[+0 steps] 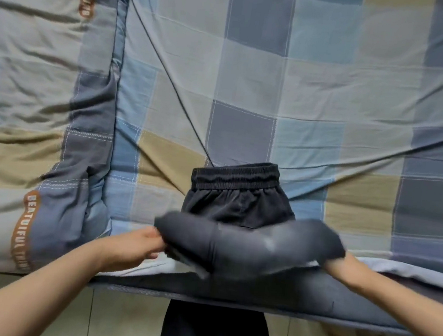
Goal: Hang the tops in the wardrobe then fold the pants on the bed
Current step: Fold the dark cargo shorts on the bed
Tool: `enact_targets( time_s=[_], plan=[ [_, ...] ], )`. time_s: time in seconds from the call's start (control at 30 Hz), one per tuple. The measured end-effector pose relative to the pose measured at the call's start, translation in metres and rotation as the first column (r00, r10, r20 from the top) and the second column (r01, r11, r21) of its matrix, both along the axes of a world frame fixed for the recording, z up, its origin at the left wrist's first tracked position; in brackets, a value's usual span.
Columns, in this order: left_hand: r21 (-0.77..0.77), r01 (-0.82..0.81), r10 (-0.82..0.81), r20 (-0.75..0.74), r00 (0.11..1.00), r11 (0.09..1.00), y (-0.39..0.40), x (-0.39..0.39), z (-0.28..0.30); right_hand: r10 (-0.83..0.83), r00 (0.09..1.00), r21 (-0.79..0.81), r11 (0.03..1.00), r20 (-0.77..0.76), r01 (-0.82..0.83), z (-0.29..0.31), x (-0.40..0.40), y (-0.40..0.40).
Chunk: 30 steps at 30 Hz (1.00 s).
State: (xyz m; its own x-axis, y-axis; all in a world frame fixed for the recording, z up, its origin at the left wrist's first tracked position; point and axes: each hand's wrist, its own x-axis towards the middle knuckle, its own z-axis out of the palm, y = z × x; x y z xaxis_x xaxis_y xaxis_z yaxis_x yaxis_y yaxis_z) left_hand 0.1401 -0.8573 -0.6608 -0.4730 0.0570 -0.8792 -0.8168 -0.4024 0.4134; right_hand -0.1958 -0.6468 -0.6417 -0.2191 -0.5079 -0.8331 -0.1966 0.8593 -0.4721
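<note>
Near the front edge of the bed, both hands, left hand and right hand, grasp the folded lower half of the dark pants; folding appears partway, final fold remaining.

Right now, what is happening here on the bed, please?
A person is folding dark grey pants on the checked blue and beige bed sheet. The left hand and the right hand each grip one end of the folded, motion-blurred lower part and hold it near the bed edge. The elastic waistband lies flat farther from the person. A rumpled quilt with brown lettering lies on the left.
</note>
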Motion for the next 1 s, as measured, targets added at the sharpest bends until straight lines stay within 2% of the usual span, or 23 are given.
enact_targets(
  time_s=[0.07, 0.13, 0.2, 0.27, 0.33, 0.43, 0.5, 0.57, 0.6, 0.67, 0.7, 0.77, 0.87, 0.93, 1.0],
  plan=[
    [-0.026, -0.329, 0.329, 0.016, 0.944, 0.944, -0.002, -0.006, -0.01, -0.275, 0.961, -0.073, 0.958, 0.025, 0.277, -0.005, 0.002, -0.008],
    [-0.1, -0.516, 0.515, -0.042, 0.856, 0.85, -0.003, -0.026, -0.018, -0.414, 0.899, -0.099, 0.898, 0.141, 0.429, -0.013, 0.006, -0.023],
    [-0.242, -0.571, 0.57, -0.084, 0.818, 0.784, 0.0, -0.052, -0.023, -0.514, 0.838, -0.095, 0.839, 0.187, 0.536, -0.022, 0.012, -0.041],
    [-0.427, -0.577, 0.602, -0.091, 0.794, 0.696, 0.005, -0.073, -0.029, -0.554, 0.823, -0.102, 0.818, 0.128, 0.566, -0.031, 0.017, -0.055],
    [-0.531, -0.575, 0.638, -0.082, 0.766, 0.622, 0.007, -0.083, -0.031, -0.575, 0.818, -0.177, 0.805, 0.003, 0.567, -0.037, 0.017, -0.065],
    [-0.535, -0.63, 0.685, -0.126, 0.718, 0.562, 0.006, -0.083, -0.028, -0.566, 0.815, -0.334, 0.797, -0.123, 0.503, -0.035, 0.008, -0.066],
    [-0.571, -0.618, 0.683, -0.132, 0.719, 0.54, 0.009, -0.076, -0.029, -0.508, 0.838, -0.392, 0.825, -0.2, 0.407, -0.034, 0.004, -0.062],
    [-0.588, -0.572, 0.671, -0.067, 0.739, 0.571, 0.015, -0.07, -0.035, -0.455, 0.847, -0.332, 0.871, -0.274, 0.361, -0.044, 0.005, -0.056],
    [-0.587, -0.552, 0.668, -0.027, 0.744, 0.592, 0.017, -0.068, -0.038, -0.458, 0.835, -0.26, 0.884, -0.305, 0.389, -0.049, 0.006, -0.053],
    [-0.605, -0.545, 0.681, -0.005, 0.732, 0.581, 0.019, -0.069, -0.041, -0.532, 0.786, -0.185, 0.847, -0.314, 0.498, -0.056, 0.009, -0.051],
    [-0.612, -0.563, 0.7, -0.021, 0.714, 0.556, 0.02, -0.072, -0.041, -0.55, 0.768, -0.214, 0.835, -0.328, 0.506, -0.056, 0.012, -0.05],
    [-0.595, -0.608, 0.72, -0.068, 0.691, 0.526, 0.023, -0.079, -0.04, -0.484, 0.797, -0.31, 0.868, -0.36, 0.387, -0.055, 0.023, -0.047],
    [-0.521, -0.642, 0.71, -0.095, 0.698, 0.562, 0.033, -0.088, -0.041, -0.337, 0.877, -0.325, 0.918, -0.341, 0.226, -0.055, 0.047, -0.045],
    [-0.528, -0.643, 0.718, -0.087, 0.69, 0.554, 0.037, -0.092, -0.043, -0.303, 0.88, -0.284, 0.937, -0.365, 0.205, -0.056, 0.053, -0.046],
    [-0.593, -0.629, 0.735, -0.092, 0.672, 0.502, 0.04, -0.097, -0.041, -0.342, 0.869, -0.282, 0.926, -0.356, 0.249, -0.054, 0.05, -0.049]
  ],
)
